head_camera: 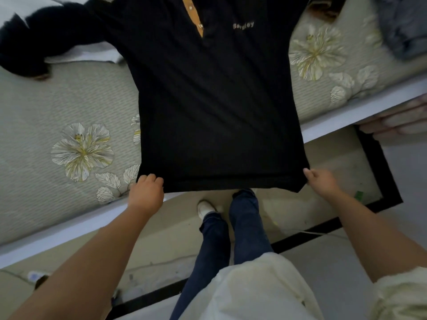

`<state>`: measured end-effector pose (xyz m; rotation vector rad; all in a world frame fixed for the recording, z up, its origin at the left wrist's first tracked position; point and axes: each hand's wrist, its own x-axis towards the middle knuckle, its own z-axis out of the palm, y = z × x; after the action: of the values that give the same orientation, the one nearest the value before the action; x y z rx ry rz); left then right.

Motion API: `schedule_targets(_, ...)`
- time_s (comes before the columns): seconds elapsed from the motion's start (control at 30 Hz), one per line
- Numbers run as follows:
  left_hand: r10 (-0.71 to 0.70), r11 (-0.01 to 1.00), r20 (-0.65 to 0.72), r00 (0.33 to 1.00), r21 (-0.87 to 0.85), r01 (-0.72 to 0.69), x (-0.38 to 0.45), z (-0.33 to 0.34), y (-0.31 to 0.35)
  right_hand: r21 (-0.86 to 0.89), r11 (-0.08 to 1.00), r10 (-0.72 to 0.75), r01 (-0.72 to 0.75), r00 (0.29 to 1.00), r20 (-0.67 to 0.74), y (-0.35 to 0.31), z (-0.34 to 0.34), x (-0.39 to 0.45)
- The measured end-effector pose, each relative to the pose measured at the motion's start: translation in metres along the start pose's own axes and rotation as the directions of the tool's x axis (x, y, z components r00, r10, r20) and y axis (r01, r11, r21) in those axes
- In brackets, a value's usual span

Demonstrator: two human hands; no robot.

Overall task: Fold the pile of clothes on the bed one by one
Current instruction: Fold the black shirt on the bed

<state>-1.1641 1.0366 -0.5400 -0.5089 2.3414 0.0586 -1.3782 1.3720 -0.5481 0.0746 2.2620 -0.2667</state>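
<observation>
Left hand [146, 190] and right hand [320, 181] pinching black polo shirt [215, 107] hem corners past bed [69, 107] near edge; risk: hem sliding floorward if released.

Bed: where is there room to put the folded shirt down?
Bare flowered mattress lies left of the black shirt, below its sleeve. A smaller patch sits right, before the grey clothes. The middle is covered; left hand and right hand grip the hem.
</observation>
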Motion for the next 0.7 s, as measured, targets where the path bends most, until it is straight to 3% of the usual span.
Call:
schedule_targets(0.07,-0.008,1.000,0.037,0.999,0.009,0.008,0.001,-0.002,0.001,-0.145,0.987,0.063,-0.064,0.998,-0.016,-0.014,0.006,0.007)
schedule_targets(0.13,-0.005,1.000,0.011,1.000,-0.020,0.006,0.000,-0.009,0.002,-0.236,0.969,0.047,-0.079,0.989,-0.137,-0.032,0.012,0.007)
schedule_targets(0.23,0.102,0.979,-0.227,0.968,-0.148,-0.138,-0.002,-0.028,0.003,-0.298,0.949,-0.202,0.102,0.923,-0.328,-0.067,0.018,-0.005)
schedule_targets(0.3,0.108,0.962,-0.402,0.909,-0.189,-0.198,0.000,-0.037,0.005,-0.370,0.883,-0.419,0.288,0.839,-0.348,-0.094,0.020,-0.012)
schedule_targets(0.47,-0.042,0.981,-0.272,0.961,-0.193,-0.012,0.023,-0.049,0.005,-0.481,0.687,-0.674,0.545,0.726,-0.139,-0.165,0.025,-0.016)
schedule_targets(0.7,-0.250,0.912,-0.241,0.938,-0.383,0.144,0.056,-0.057,-0.028,-0.638,0.450,-0.744,0.624,0.658,0.119,-0.240,0.034,0.012)
